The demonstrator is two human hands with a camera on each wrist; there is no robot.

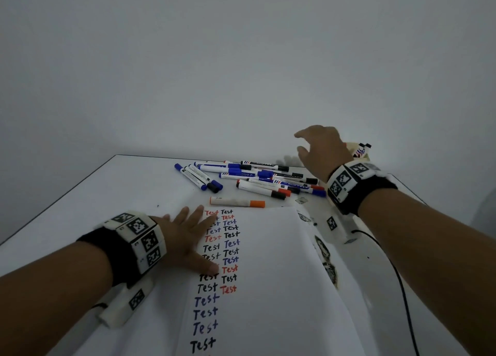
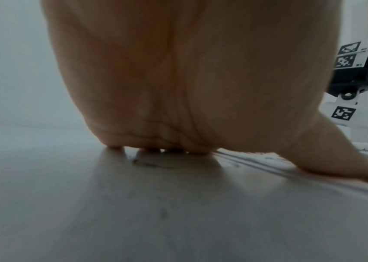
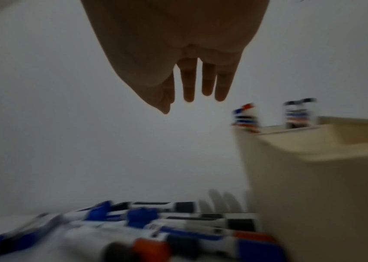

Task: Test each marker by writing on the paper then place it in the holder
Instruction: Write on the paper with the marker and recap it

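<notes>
A person's left hand (image 1: pixel 185 237) lies flat with fingers spread on the left edge of a sheet of paper (image 1: pixel 271 275), pinning it to a white table (image 1: pixel 128 183); the paper carries two columns of the word "Test" in black, blue and red. The right hand (image 1: pixel 319 148) hangs above the table's far right corner with fingers straight and loose, holding nothing. Below and left of it, along the far edge, lies a pile of whiteboard markers (image 1: pixel 257 178) with blue, black and red caps, and one orange-capped marker (image 1: pixel 237 202) lies alone just beyond the paper's far edge. The head view shows only a sliver of the cream holder (image 1: pixel 366 154) behind the right hand, at the far right corner; the right wrist view, blurred, shows its tall cream wall (image 3: pixel 313 186) and open top with two markers standing (image 3: pixel 245 117) inside, and the pile (image 3: pixel 156 226) at its foot. The left wrist view adds the palm (image 2: pixel 178 79) seen from beneath, fingertips and thumb pressed to the table and the paper's edge. Both wrists wear black bands with black-and-white coded tags. A black cable (image 1: pixel 397 275) trails along the table's right side. A plain pale wall rises behind the table.
</notes>
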